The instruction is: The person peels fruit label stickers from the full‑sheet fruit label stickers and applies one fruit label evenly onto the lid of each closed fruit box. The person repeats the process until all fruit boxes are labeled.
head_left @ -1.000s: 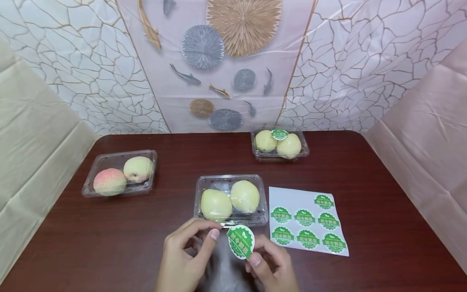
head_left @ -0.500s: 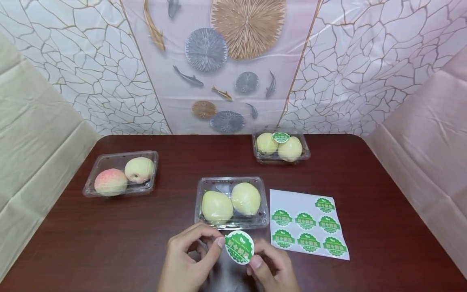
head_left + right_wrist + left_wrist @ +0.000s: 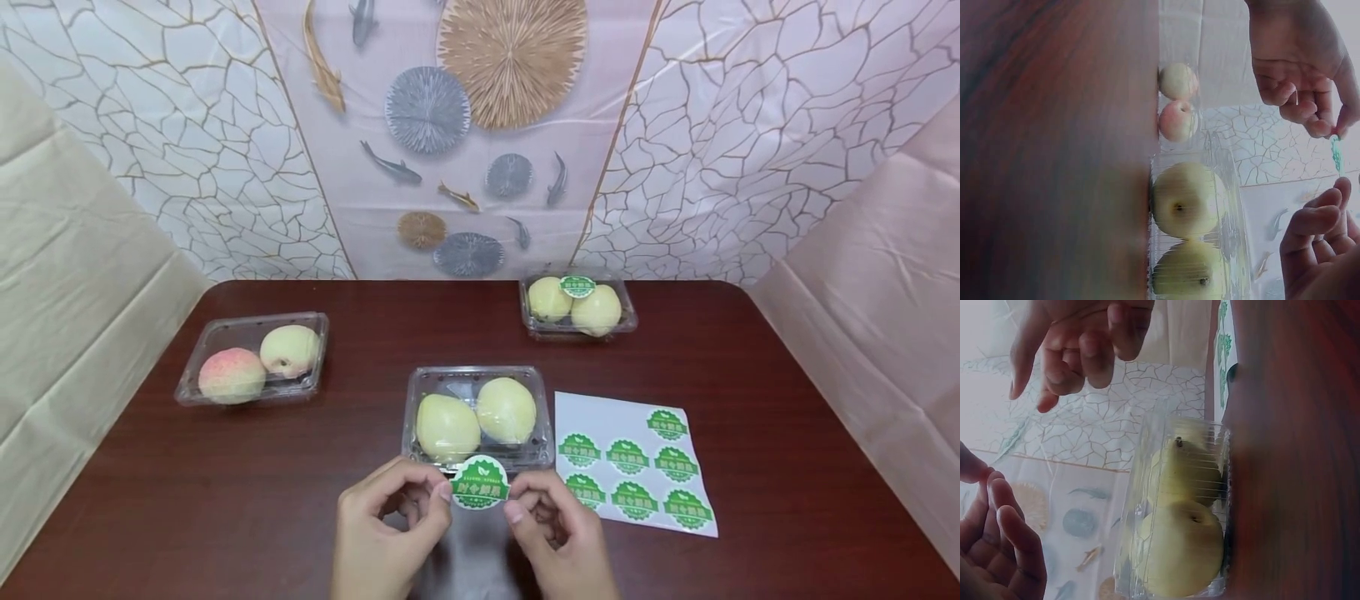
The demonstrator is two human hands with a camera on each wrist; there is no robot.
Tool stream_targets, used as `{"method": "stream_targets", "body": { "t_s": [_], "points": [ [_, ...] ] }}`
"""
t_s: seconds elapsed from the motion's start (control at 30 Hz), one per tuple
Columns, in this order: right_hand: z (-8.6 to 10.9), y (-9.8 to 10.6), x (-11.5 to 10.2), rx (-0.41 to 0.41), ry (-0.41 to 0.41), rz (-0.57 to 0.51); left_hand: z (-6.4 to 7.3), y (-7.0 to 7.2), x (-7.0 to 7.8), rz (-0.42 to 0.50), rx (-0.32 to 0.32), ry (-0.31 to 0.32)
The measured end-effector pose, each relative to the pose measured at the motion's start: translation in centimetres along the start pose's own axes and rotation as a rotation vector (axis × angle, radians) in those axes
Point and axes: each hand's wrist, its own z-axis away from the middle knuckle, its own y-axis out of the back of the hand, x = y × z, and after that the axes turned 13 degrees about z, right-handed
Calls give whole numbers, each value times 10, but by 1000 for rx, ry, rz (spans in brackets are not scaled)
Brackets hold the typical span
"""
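Note:
A round green-and-white sticker (image 3: 480, 483) is pinched at its left edge between the thumb and index finger of my left hand (image 3: 393, 521). My right hand (image 3: 558, 529) is at the sticker's right edge, thumb and index finger apart; a small gap shows between them and the sticker in the left wrist view. Just beyond the hands sits a clear plastic box (image 3: 543, 417) with two pale yellow pears (image 3: 506, 410). In the right wrist view the sticker (image 3: 1336, 153) appears edge-on, between my left hand (image 3: 1304, 69) and right hand (image 3: 1319, 240).
To the right lies a white sheet (image 3: 600, 408) with several green stickers (image 3: 634, 498). A clear box (image 3: 630, 317) of pears at the back bears a sticker (image 3: 577, 287). Another box (image 3: 225, 329) at left holds two peaches (image 3: 232, 375). Patterned cloth (image 3: 465, 192) stands behind the table (image 3: 187, 500).
The sticker has turned level, its print now upright, and has risen slightly toward the near edge of the middle box. My right fingers have come off its lower right edge.

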Motion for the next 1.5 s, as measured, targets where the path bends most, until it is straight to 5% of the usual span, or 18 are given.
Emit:
{"method": "stream_targets", "body": {
  "t_s": [0.43,0.57,0.8,1.27,1.5],
  "points": [
    [-4,-1,-6,153,-138,71,3,-2,-5,-70,-47,160],
    [-8,1,-5,95,-210,105,-2,0,-9,-170,-84,180],
    [-21,7,4,-32,-190,215,-17,8,-14,-444,-186,221],
    [-89,13,15,-267,-152,490,-68,9,-32,-666,-289,271],
    [-109,15,16,-358,-133,631,-78,7,-39,-726,-337,268]
  ]
}}
